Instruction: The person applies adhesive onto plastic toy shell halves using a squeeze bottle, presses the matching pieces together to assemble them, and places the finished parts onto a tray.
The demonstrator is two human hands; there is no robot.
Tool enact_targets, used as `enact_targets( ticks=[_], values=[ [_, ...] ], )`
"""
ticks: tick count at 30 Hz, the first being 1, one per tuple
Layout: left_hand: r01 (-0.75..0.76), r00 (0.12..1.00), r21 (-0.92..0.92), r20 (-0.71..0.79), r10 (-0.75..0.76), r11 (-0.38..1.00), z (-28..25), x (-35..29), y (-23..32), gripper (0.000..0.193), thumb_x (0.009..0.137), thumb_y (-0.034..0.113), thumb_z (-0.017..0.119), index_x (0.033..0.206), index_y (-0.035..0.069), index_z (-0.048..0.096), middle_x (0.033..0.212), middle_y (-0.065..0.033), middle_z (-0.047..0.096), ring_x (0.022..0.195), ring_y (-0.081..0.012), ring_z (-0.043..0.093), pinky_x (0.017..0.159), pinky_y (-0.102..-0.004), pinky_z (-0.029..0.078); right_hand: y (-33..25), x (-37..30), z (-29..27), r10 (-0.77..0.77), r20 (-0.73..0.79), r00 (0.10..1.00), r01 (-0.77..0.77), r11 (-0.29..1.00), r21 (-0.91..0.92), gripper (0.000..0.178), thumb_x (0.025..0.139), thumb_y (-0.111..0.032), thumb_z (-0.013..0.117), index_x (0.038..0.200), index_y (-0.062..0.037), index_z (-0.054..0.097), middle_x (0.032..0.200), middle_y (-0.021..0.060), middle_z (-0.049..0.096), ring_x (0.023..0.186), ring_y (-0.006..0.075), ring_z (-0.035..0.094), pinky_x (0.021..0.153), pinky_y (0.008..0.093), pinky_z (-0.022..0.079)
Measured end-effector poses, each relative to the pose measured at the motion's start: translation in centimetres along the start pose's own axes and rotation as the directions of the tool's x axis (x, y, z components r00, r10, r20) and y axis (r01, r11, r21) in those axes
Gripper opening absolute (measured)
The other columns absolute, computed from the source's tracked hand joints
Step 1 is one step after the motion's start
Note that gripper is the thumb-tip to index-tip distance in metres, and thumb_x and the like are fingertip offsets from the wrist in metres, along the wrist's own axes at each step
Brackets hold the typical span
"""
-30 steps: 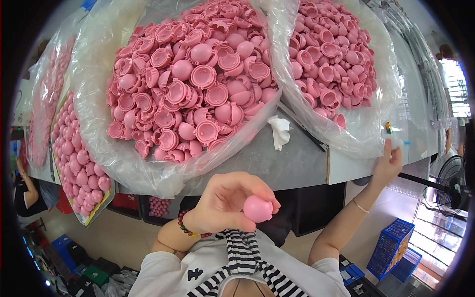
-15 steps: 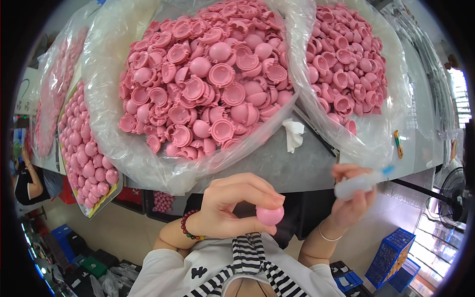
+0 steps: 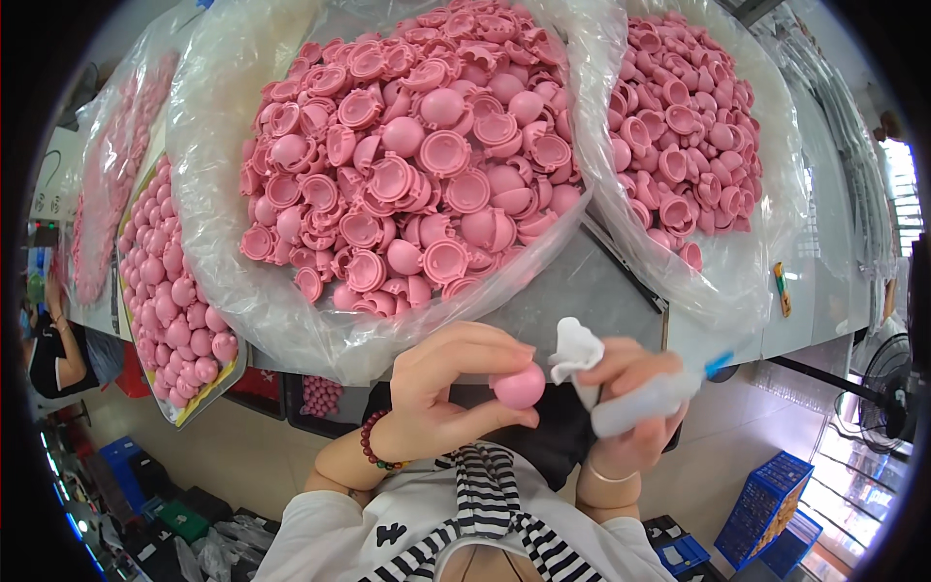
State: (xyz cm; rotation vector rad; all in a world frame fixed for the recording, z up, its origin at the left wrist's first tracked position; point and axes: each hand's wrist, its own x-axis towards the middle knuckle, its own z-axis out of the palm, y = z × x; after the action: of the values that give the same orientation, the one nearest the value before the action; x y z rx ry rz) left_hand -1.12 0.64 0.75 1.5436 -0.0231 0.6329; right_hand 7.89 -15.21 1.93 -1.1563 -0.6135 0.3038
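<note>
A small glossy pink ball (image 3: 520, 387) is pinched between the thumb and fingers of my left hand (image 3: 441, 393), just in front of the table edge. My right hand (image 3: 635, 388) grips a translucent white bottle (image 3: 640, 402) with a blue tip, lying tilted across the palm. Between the fingertips of that same hand sits a crumpled white tissue (image 3: 576, 347), close to the ball but apart from it. Motion blurs the right hand somewhat. Beyond both hands, a clear plastic bag (image 3: 359, 351) lies spread open, heaped with pink half-shells (image 3: 388, 179).
A second bag of pink shells (image 3: 679, 136) lies at the right. On the left, a tray (image 3: 233, 380) holds many closed pink balls. A yellow-green cutter (image 3: 782, 288) rests on the table (image 3: 543, 301). Blue crates (image 3: 766, 504) stand at lower right, beneath a black fan (image 3: 882, 388).
My right hand has moved left with the bottle and picked the tissue up off the table. The left hand has shifted slightly up and left, still pinching the ball.
</note>
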Motion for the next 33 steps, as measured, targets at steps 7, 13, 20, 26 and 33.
enact_targets(
  ticks=[7, 13, 20, 26, 33],
  values=[
    [-0.034, 0.999, 0.364, 0.006, 0.034, 0.931, 1.6, 0.3, -0.4, 0.035, 0.058, 0.004, 0.077, 0.089, 0.000, 0.062, 0.088, -0.0103, 0.063, 0.075, -0.0217, 0.061, 0.065, -0.0291, 0.048, -0.2, -0.5, 0.7, -0.027, 0.209, 0.978, 0.048, 0.994, -0.097, 0.029, 0.074, -0.027, 0.060, 0.085, -0.0006, 0.055, 0.095, 0.0213, 0.062, 0.093, 0.0329, 0.059, 0.094, 0.0467, 0.035],
    [-0.038, 0.995, 0.101, -0.084, 0.047, 0.994, 1.0, 0.0, 0.0, 0.039, 0.059, 0.004, 0.078, 0.093, -0.001, 0.060, 0.088, -0.0129, 0.064, 0.079, -0.0232, 0.062, 0.069, -0.0298, 0.049, 1.1, -0.3, 0.1, 0.018, -0.001, 1.000, -0.018, 0.976, -0.215, 0.028, 0.077, -0.021, 0.056, 0.086, 0.0055, 0.054, 0.092, 0.0195, 0.062, 0.087, 0.0278, 0.060, 0.091, 0.0437, 0.038],
    [-0.034, 0.995, -0.048, -0.091, 0.030, 0.998, -0.6, -0.4, 1.5, 0.038, 0.061, 0.003, 0.077, 0.094, -0.001, 0.059, 0.093, -0.0170, 0.063, 0.080, -0.0254, 0.062, 0.070, -0.0308, 0.049, 0.8, 4.1, 1.0, 0.037, 0.102, 0.994, 0.051, 0.665, -0.746, 0.034, 0.078, -0.013, 0.056, 0.107, 0.0054, 0.052, 0.104, 0.0143, 0.057, 0.096, 0.0267, 0.050, 0.086, 0.0348, 0.038],
    [-0.056, 0.914, 0.966, -0.052, 0.402, 0.253, -10.1, -1.7, 4.9, 0.023, 0.065, 0.010, 0.069, 0.085, 0.006, 0.059, 0.086, -0.0125, 0.060, 0.080, -0.0274, 0.058, 0.072, -0.0354, 0.046, 0.3, 3.8, -0.6, 0.094, 0.014, 0.995, -0.060, 0.734, -0.677, 0.030, 0.080, -0.016, 0.054, 0.101, 0.0050, 0.053, 0.110, 0.0169, 0.053, 0.095, 0.0242, 0.044, 0.086, 0.0311, 0.034],
    [0.407, 0.807, 0.894, -0.448, 0.385, 0.187, -21.8, -1.0, 8.3, 0.026, 0.085, 0.009, 0.053, 0.108, -0.003, 0.055, 0.109, -0.0112, 0.058, 0.101, -0.0162, 0.054, 0.089, -0.0286, 0.040, 0.8, 3.4, 0.0, -0.005, -0.032, 0.999, -0.008, 0.924, -0.383, 0.037, 0.079, -0.033, 0.054, 0.086, 0.0030, 0.051, 0.107, 0.0197, 0.052, 0.090, 0.0224, 0.047, 0.081, 0.0318, 0.036]
  ],
)
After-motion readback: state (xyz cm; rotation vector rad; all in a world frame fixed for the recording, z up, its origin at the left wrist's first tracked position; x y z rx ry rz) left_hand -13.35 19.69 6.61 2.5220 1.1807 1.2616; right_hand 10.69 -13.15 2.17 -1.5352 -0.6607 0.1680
